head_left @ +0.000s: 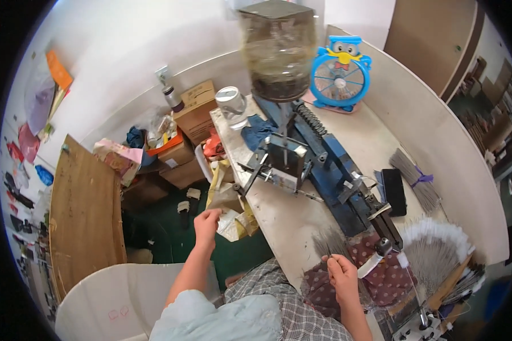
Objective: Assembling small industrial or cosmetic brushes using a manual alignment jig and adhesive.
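My right hand (pixel 342 277) is closed in a pinch around a bunch of thin grey wires (pixel 327 243), whose ends fan out over the table edge. Beneath it lies a dark red polka-dot cloth (pixel 317 284). My left hand (pixel 207 226) hangs off the table's left side, fingers curled together beside a yellow and white bag (pixel 231 226); whatever it may pinch is too small to see. A blue bench machine (pixel 338 196) with a spring and metal clamps runs across the table. At its near end are a black knob (pixel 383 246) and a white sleeve (pixel 371 265).
A large pile of white-tipped wires (pixel 435 250) lies at the right. A purple-tied wire bundle (pixel 418 179) and a black phone (pixel 393 192) sit behind it. Further back stand a blue fan (pixel 340 79) and a clear jar (pixel 231 105). Cardboard boxes (pixel 196 111) stand left of the table.
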`<action>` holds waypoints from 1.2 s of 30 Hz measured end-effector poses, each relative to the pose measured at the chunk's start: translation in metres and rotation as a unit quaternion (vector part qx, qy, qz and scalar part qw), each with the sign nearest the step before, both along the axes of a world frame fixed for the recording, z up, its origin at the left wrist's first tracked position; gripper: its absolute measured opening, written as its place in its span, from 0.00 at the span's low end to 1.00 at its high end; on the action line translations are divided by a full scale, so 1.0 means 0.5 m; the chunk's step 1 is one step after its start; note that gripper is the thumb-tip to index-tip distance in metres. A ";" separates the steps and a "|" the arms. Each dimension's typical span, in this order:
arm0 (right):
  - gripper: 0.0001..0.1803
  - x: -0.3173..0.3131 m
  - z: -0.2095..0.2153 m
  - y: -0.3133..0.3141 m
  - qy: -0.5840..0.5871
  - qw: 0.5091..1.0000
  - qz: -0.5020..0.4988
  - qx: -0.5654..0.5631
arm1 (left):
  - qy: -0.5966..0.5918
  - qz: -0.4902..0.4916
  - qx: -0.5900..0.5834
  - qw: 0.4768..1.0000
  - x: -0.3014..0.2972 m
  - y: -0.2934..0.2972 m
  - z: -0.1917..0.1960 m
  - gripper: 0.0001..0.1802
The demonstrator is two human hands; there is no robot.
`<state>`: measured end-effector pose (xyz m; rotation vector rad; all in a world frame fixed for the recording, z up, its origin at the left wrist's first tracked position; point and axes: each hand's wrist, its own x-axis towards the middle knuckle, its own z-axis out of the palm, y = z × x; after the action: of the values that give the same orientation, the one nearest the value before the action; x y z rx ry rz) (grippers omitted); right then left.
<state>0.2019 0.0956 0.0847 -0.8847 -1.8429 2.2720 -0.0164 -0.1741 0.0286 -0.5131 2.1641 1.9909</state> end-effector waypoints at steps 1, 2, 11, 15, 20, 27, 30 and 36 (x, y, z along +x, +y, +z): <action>0.13 -0.001 -0.002 -0.009 0.002 1.000 0.006 0.008 | 0.012 -0.005 -0.070 0.997 -0.024 -0.012 -0.034 0.10; 0.13 -0.002 -0.002 -0.019 0.006 1.000 0.013 0.014 | 0.005 -0.057 -0.101 0.993 -0.050 -0.034 -0.078 0.12; 0.17 0.020 -0.003 -0.046 -0.037 0.996 -0.016 0.076 | -0.193 -0.102 -0.019 0.976 -0.137 -0.042 -0.119 0.08; 0.17 0.012 0.001 -0.060 -0.032 0.995 -0.006 0.094 | -0.178 -0.105 -0.014 0.978 -0.146 -0.027 -0.146 0.09; 0.17 0.001 0.007 -0.066 -0.039 0.991 0.017 0.126 | -0.084 -0.112 -0.078 0.987 -0.180 -0.029 -0.276 0.12; 0.17 -0.003 -0.001 -0.068 -0.059 0.991 -0.002 0.124 | -0.045 -0.109 -0.255 0.960 -0.175 0.013 -0.258 0.22; 0.17 -0.006 -0.008 -0.069 -0.057 0.990 0.002 0.130 | -0.068 -0.106 -0.231 0.965 -0.178 0.000 -0.264 0.20; 0.17 -0.012 -0.011 -0.069 -0.045 0.985 0.004 0.166 | -0.189 -0.096 0.007 0.977 -0.166 -0.008 -0.228 0.21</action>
<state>0.1956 0.0613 0.0794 -0.9358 -2.1784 1.8726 -0.0992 -0.1780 -0.0856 -0.5988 1.8875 1.6500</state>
